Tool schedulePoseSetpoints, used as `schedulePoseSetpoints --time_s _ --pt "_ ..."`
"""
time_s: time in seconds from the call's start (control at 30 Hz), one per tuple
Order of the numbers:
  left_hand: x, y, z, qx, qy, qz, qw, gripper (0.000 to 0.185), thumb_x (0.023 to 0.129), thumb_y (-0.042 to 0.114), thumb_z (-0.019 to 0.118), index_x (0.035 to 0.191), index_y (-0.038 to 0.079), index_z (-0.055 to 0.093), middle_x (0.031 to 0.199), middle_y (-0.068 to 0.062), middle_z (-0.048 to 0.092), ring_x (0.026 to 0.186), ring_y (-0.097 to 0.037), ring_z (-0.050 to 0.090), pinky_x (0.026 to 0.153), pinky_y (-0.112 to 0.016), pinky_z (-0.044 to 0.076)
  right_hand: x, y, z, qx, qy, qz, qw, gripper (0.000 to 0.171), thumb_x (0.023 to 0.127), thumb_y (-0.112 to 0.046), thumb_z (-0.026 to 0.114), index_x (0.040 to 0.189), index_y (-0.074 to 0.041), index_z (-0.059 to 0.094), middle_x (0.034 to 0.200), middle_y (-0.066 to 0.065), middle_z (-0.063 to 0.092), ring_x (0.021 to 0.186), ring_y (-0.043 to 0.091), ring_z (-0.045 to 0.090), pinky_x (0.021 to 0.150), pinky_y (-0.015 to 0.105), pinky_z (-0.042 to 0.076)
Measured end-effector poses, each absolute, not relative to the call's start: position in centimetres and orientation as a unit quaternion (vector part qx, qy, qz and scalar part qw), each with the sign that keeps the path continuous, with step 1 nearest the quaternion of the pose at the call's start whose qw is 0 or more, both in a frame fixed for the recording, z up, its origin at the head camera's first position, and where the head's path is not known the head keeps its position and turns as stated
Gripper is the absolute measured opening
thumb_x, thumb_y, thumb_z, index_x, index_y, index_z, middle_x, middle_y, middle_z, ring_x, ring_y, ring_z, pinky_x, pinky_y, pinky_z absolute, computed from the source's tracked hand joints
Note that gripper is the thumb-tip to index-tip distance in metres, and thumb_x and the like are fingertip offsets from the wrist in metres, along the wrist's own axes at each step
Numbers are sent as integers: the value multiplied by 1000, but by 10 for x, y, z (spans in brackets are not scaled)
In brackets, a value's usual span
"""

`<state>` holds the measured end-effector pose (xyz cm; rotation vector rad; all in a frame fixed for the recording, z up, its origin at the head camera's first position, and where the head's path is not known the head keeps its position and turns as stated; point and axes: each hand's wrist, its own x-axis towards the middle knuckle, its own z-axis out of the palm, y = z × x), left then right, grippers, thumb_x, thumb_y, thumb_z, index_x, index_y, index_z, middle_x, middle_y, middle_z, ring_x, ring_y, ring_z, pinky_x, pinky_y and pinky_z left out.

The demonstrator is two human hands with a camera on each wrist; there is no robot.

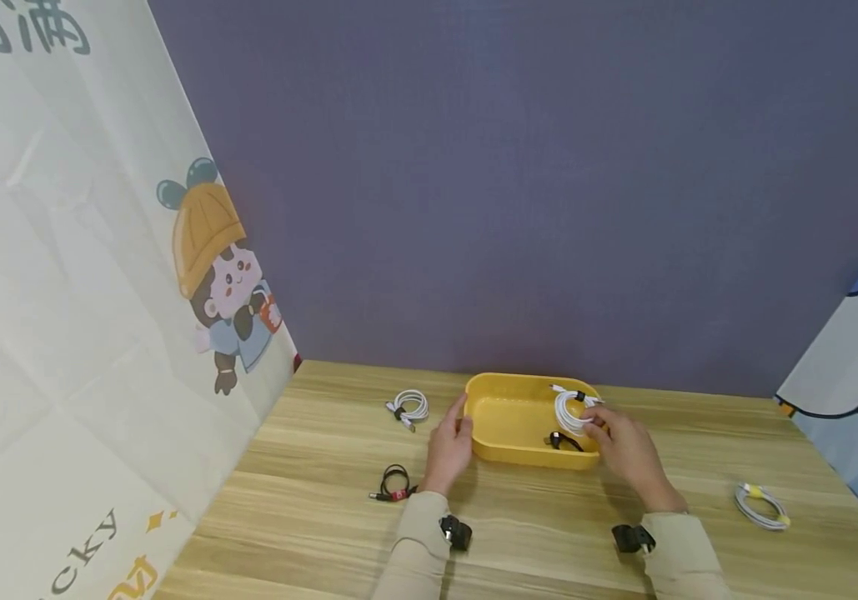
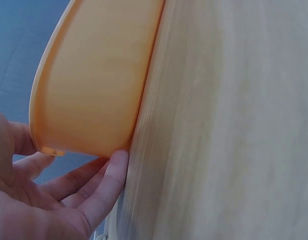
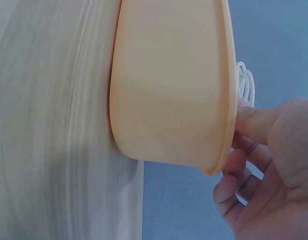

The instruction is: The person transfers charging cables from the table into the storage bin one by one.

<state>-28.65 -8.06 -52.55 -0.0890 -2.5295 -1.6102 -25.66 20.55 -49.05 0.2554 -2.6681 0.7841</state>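
A yellow tray (image 1: 522, 456) stands on the wooden table near the back wall. My left hand (image 1: 449, 452) holds its left end, thumb at the rim and fingers along the outside wall. At the tray's right end, my right hand (image 1: 627, 450) pinches a coiled white cable (image 1: 569, 410) with a black tie. That coil shows above the rim in the right wrist view, partly hidden behind the tray. A small black cable (image 1: 565, 442) lies inside, by the near right corner. In the left wrist view, the fingers (image 2: 106, 187) reach down close to the tabletop.
Left of the tray lie another white cable coil (image 1: 408, 407) and a black cable with a red tie (image 1: 396, 485). A pale cable coil with yellow ties (image 1: 762, 507) lies far right. A dark wall (image 1: 534, 192) rises behind the table.
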Motion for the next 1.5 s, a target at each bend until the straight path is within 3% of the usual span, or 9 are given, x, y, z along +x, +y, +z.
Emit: schedulePoseSetpoints --time_s 0.43,0.83,1.0,1.17,1.5 --pt "-287 -79 -527 -30 -843 -532 75 46 107 20 50 153 23 50 114 -11 76 81 -11 62 72 -30 50 -271 202 -487 114 -949 253 148 12 96 -5 68 108 -6 71 91 8 71 82 23 62 69 40 49" --pt "-287 -79 -526 -31 -844 -530 79 46 107 20 50 153 22 50 115 -10 76 88 -14 64 77 -34 52 -284 200 -489 99 -958 233 132 12 96 -6 67 107 -5 72 90 9 71 83 26 62 74 48 51" --pt "-288 -80 -526 -30 -844 -529 80 46 107 20 51 153 22 50 116 -10 76 91 -15 66 80 -35 53 -289 198 -490 98 -964 214 126 13 95 -8 68 107 -5 73 89 8 72 79 26 64 75 50 50" --pt "-288 -80 -527 -31 -846 -526 82 46 107 19 51 152 22 51 116 -11 76 95 -17 67 82 -37 53 -292 195 -490 93 -969 201 114 14 96 -10 68 109 -7 74 96 12 77 88 37 69 82 55 43" --pt "-288 -81 -527 -32 -845 -528 73 46 108 20 50 154 22 48 122 -12 74 103 -21 68 87 -42 54 -296 190 -492 96 -967 193 134 9 91 -9 72 99 -11 75 96 13 77 89 39 66 73 45 36"
